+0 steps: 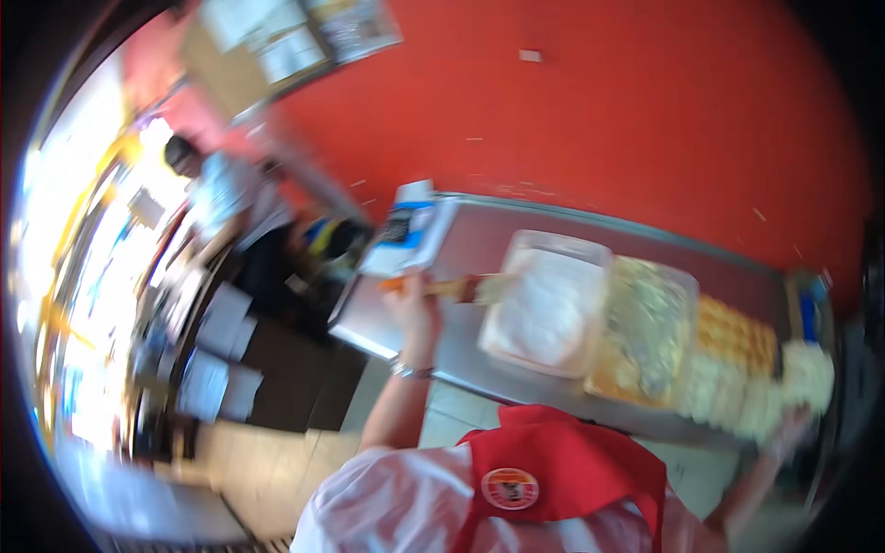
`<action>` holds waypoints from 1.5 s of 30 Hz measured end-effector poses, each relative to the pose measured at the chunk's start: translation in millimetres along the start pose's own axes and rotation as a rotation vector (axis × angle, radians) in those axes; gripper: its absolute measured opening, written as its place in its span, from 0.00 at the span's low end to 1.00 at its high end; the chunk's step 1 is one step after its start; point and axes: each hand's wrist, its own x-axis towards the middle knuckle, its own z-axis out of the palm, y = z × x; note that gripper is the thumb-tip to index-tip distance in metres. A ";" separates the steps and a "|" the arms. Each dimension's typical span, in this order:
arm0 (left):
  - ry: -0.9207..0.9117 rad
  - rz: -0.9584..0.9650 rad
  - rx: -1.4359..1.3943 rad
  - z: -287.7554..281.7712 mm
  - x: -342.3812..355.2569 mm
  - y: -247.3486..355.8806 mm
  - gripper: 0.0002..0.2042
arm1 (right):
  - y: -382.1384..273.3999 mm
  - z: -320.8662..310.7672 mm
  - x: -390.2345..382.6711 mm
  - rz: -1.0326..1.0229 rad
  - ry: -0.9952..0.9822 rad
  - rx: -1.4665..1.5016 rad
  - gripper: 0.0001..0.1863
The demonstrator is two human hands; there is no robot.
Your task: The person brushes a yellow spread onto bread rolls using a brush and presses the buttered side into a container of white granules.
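Here one steel table (479,244) stands against the red wall (599,111), and on it lie three trays side by side. The clear tub (550,304) holds something white; the next tray (645,336) holds a pale green and yellow mix; the last tray (733,336) holds rows of orange pieces, touching the second. At the table's far left corner lies one blue and white package (410,235). The left hand (415,309) is closed around the handle of one brush (461,288), whose tip is at the tub's left rim. The right hand (791,426) is blurred near white lumps (802,373); its grip I cannot tell. Pale paper signs (295,41) hang on the wall, top left.
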 end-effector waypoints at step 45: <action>0.043 -0.017 0.286 205.9 -248.9 -70.9 0.12 | -70.9 -30.8 153.7 -0.691 -0.372 -0.659 0.17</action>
